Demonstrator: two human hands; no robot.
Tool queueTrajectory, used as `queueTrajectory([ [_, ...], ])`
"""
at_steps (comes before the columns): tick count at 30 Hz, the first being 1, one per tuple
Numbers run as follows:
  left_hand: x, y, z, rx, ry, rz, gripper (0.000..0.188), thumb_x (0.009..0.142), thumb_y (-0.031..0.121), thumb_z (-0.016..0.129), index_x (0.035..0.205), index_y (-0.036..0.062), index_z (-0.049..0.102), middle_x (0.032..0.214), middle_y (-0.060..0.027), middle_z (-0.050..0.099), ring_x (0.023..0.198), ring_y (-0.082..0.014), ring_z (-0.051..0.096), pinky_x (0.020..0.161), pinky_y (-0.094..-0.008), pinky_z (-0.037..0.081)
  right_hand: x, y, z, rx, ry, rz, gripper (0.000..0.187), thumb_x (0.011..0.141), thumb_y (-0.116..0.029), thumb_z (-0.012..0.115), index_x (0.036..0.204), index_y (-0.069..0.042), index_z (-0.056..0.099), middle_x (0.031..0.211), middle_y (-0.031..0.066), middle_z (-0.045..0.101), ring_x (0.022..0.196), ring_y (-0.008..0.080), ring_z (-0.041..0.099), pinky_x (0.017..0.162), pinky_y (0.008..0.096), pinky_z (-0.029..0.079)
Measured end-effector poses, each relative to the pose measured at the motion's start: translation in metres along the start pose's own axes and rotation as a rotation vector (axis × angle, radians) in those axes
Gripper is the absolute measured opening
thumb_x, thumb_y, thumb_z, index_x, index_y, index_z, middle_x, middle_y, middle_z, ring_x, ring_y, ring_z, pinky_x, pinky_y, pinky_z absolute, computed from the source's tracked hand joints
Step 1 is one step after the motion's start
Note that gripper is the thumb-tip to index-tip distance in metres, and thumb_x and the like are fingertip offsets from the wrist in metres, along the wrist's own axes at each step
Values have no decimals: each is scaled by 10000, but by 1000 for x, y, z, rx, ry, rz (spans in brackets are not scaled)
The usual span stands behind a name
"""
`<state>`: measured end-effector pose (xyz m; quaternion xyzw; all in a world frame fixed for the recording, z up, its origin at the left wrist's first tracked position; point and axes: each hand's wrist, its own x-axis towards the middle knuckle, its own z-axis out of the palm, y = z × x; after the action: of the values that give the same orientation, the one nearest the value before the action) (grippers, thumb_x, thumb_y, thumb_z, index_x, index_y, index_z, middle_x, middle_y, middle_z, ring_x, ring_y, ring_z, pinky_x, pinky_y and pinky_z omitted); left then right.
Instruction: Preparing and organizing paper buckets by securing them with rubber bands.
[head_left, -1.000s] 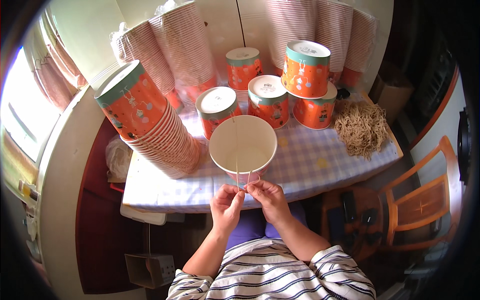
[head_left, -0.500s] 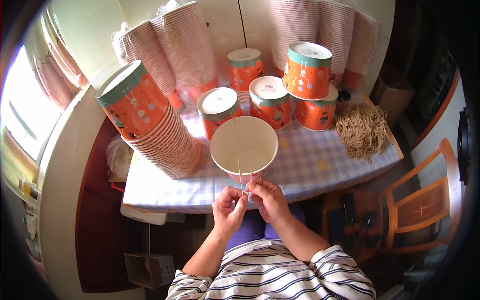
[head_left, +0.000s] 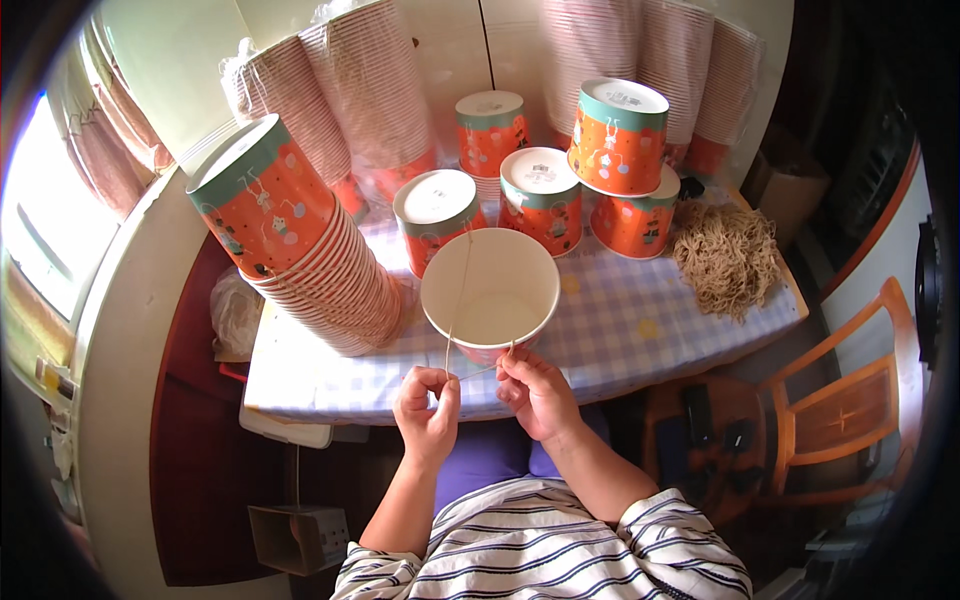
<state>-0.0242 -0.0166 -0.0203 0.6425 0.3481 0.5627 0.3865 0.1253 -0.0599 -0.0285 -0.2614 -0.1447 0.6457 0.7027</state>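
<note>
A paper bucket [head_left: 492,285] with a white inside stands mouth up at the table's front edge, just beyond my hands. A thin tan string [head_left: 459,300] runs over its mouth from the far rim to the near side. My left hand [head_left: 428,408] pinches one length of this string between thumb and forefinger. My right hand [head_left: 536,392] is closed on another length, close to the bucket's near rim. A short stretch of string spans the gap between the two hands. Whether there is a knot is too small to tell.
Left of the bucket leans a tall nested stack of orange paper buckets [head_left: 300,240]. Several upside-down buckets [head_left: 540,200] stand behind it. A heap of tan strings [head_left: 727,260] lies at the right. Wrapped bucket stacks [head_left: 365,95] line the wall, and a wooden chair [head_left: 840,415] stands right.
My hands have moved apart; the left has gone left, drawing its length of string along. The string over the bucket's mouth now slants to the left, and a stretch spans between my hands.
</note>
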Motion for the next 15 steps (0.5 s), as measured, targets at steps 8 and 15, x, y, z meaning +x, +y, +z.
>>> queueTrajectory([
  [8, -2, 6, 0, -33, -16, -41, 75, 788, -44, 607, 760, 3, 556, 723, -30, 553, 651, -89, 480, 629, -220, 399, 1, -4, 2, -17, 61, -132, 68, 884, -126, 604, 858, -64, 596, 745, -5, 562, 550, 45, 421, 580, 231, 377],
  [15, 3, 19, 11, 307, 173, 165, 233, 737, -47, 645, 946, 22, 570, 904, -79, 556, 614, -123, 461, 607, -235, 407, 1, -5, 1, -106, 64, -151, 93, 880, -142, 619, 851, -56, 595, 741, 1, 565, 552, 45, 405, 570, 217, 353],
])
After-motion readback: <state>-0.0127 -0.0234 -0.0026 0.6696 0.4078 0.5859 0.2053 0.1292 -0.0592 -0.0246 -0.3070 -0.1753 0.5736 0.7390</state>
